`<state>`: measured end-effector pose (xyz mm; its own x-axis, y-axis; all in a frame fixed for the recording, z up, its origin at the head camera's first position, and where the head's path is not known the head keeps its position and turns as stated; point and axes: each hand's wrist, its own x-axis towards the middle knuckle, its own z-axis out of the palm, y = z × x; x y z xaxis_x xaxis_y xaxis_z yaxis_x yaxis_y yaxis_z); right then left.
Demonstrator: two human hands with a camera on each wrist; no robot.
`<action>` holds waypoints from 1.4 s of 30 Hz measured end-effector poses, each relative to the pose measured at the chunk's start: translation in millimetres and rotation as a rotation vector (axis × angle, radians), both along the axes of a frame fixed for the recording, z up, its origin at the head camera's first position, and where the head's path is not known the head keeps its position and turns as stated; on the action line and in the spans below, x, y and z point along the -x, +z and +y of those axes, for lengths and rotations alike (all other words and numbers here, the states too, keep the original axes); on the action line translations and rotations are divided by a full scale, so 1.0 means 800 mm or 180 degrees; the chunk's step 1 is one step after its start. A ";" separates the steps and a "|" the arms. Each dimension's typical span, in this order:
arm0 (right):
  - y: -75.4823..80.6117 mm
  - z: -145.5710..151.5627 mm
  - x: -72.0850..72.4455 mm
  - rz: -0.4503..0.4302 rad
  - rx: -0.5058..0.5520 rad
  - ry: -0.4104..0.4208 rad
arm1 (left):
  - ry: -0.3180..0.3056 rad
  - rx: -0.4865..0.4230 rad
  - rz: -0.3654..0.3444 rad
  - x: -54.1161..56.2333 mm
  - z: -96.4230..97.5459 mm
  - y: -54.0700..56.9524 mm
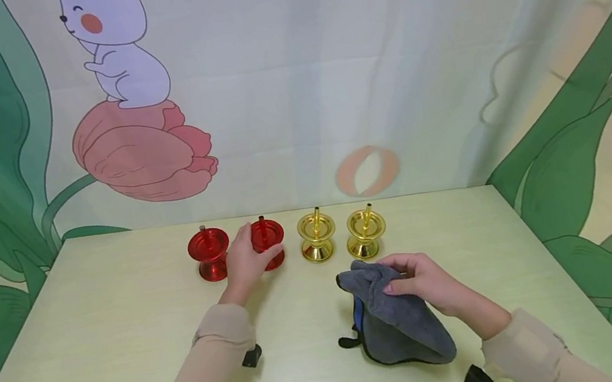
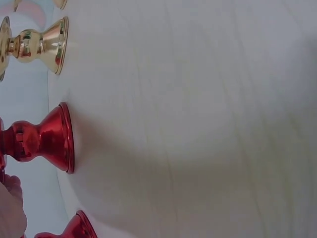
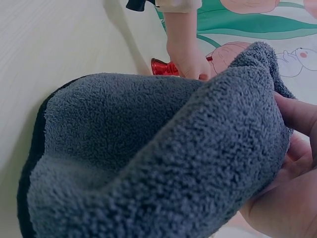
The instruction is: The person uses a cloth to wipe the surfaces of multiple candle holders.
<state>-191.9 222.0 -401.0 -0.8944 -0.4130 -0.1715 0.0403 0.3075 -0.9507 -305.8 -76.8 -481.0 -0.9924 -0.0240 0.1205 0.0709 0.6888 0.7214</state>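
Second from the left in a row stands a red metal candle holder (image 1: 267,233), upright on the table. My left hand (image 1: 242,264) grips its dish, thumb at the front rim and fingers on the left side. In the left wrist view, fingers (image 2: 12,198) meet the dish's edge, which is largely cut off. My right hand (image 1: 419,277) pinches a folded grey plush cloth (image 1: 396,318) with black edging, a bluish patch and a black loop. The cloth hangs in front of the gold holders and fills much of the right wrist view, partly covering the right fingers.
Another red candle holder (image 1: 210,252) stands just left of my left hand. Two gold candle holders, one (image 1: 316,233) nearer the middle and one (image 1: 364,232) farther right, continue the row. Behind the pale table (image 1: 97,364) hangs a printed curtain (image 1: 263,89).
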 end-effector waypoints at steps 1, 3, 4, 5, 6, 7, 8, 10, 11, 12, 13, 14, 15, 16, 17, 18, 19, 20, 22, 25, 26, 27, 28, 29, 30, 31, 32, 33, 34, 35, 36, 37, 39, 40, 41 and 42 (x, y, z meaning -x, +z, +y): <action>0.000 0.000 0.000 0.0003 0.0000 -0.0007 | 0.0027 0.0018 0.0045 -0.001 -0.001 -0.001; 0.001 -0.001 0.000 0.0017 -0.0006 -0.0019 | 0.0078 0.0030 0.0115 -0.003 -0.002 -0.004; 0.001 -0.002 0.000 0.0025 -0.0008 -0.0024 | 0.0093 0.0031 0.0133 -0.005 -0.002 -0.005; 0.002 -0.002 0.000 0.0031 -0.0009 -0.0028 | 0.0111 0.0048 0.0158 -0.006 -0.003 -0.006; 0.002 -0.002 0.000 0.0036 -0.0007 -0.0034 | 0.0110 0.0055 0.0179 -0.008 -0.004 -0.006; 0.002 -0.002 0.000 0.0040 -0.0006 -0.0042 | 0.0116 0.0060 0.0169 -0.010 -0.004 -0.004; 0.002 -0.002 0.000 0.0047 -0.0003 -0.0045 | 0.0102 0.0075 0.0163 -0.013 -0.004 -0.003; 0.002 -0.003 0.001 0.0042 0.0007 -0.0059 | 0.0068 0.0115 0.0162 -0.019 -0.005 0.002; 0.002 -0.003 0.001 0.0039 0.0015 -0.0063 | 0.0051 0.0138 0.0168 -0.021 -0.006 0.004; 0.002 -0.003 0.001 0.0037 0.0022 -0.0064 | 0.0027 0.0162 0.0185 -0.024 -0.006 0.007; 0.002 -0.004 0.001 0.0038 0.0027 -0.0066 | 0.0003 0.0171 0.0197 -0.027 -0.006 0.009; 0.002 -0.004 0.001 0.0040 0.0031 -0.0070 | -0.0033 0.0190 0.0231 -0.029 -0.007 0.011; 0.002 -0.005 0.001 0.0041 0.0034 -0.0080 | -0.0054 0.0209 0.0266 -0.032 -0.007 0.013; 0.003 -0.006 0.002 0.0047 0.0038 -0.0092 | -0.0081 0.0228 0.0300 -0.035 -0.008 0.015; 0.003 -0.006 0.001 0.0058 0.0035 -0.0110 | -0.0110 0.0261 0.0344 -0.037 -0.008 0.017; 0.004 -0.007 0.002 0.0070 0.0031 -0.0132 | -0.0138 0.0286 0.0373 -0.040 -0.008 0.019; 0.005 -0.008 0.002 0.0084 0.0027 -0.0159 | -0.0165 0.0326 0.0398 -0.042 -0.008 0.021; 0.007 -0.009 0.002 0.0098 0.0022 -0.0188 | -0.0187 0.0380 0.0424 -0.045 -0.009 0.022; 0.010 -0.011 0.003 0.0138 0.0016 -0.0235 | -0.0238 0.0467 0.0448 -0.050 -0.009 0.026; 0.015 -0.013 0.006 0.0205 0.0021 -0.0290 | -0.0356 0.0594 0.0472 -0.058 -0.008 0.033; 0.017 -0.014 0.007 0.0222 0.0030 -0.0307 | -0.0401 0.0610 0.0488 -0.061 -0.008 0.035; 0.018 -0.015 0.008 0.0242 0.0040 -0.0320 | -0.0443 0.0634 0.0496 -0.064 -0.007 0.038; 0.020 -0.016 0.009 0.0255 0.0054 -0.0333 | -0.0479 0.0655 0.0512 -0.066 -0.006 0.040; 0.021 -0.017 0.010 0.0266 0.0064 -0.0347 | -0.0517 0.0669 0.0523 -0.069 -0.005 0.042; 0.022 -0.018 0.011 0.0276 0.0079 -0.0357 | -0.0544 0.0689 0.0534 -0.072 -0.004 0.044; 0.023 -0.019 0.012 0.0280 0.0088 -0.0372 | -0.0574 0.0707 0.0549 -0.075 -0.003 0.047; 0.024 -0.020 0.013 0.0286 0.0098 -0.0381 | -0.0601 0.0729 0.0559 -0.077 -0.002 0.049; 0.025 -0.022 0.014 0.0290 0.0108 -0.0389 | -0.0625 0.0754 0.0568 -0.080 -0.001 0.052; 0.026 -0.023 0.014 0.0295 0.0117 -0.0396 | -0.0652 0.0772 0.0578 -0.082 0.000 0.054; 0.027 -0.025 0.015 0.0298 0.0120 -0.0409 | -0.0690 0.0795 0.0585 -0.085 0.001 0.056; 0.028 -0.026 0.016 0.0302 0.0120 -0.0419 | -0.0722 0.0806 0.0596 -0.088 0.002 0.059; 0.029 -0.028 0.018 0.0315 0.0118 -0.0427 | -0.0766 0.0814 0.0612 -0.090 0.003 0.061; 0.032 -0.031 0.020 0.0343 0.0112 -0.0440 | -0.0844 0.0844 0.0639 -0.096 0.006 0.065; 0.033 -0.033 0.022 0.0362 0.0102 -0.0441 | -0.0885 0.0878 0.0660 -0.098 0.007 0.067; 0.035 -0.035 0.023 0.0378 0.0090 -0.0441 | -0.0928 0.0906 0.0698 -0.101 0.008 0.070; 0.036 -0.037 0.024 0.0394 0.0079 -0.0437 | -0.0970 0.0937 0.0741 -0.103 0.009 0.073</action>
<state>-211.3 192.4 -371.8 -0.9563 -0.2883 -0.0480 -0.0374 0.2836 -0.9582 -223.1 -69.5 -423.0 -0.8949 0.3320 0.2982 0.4376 0.7842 0.4400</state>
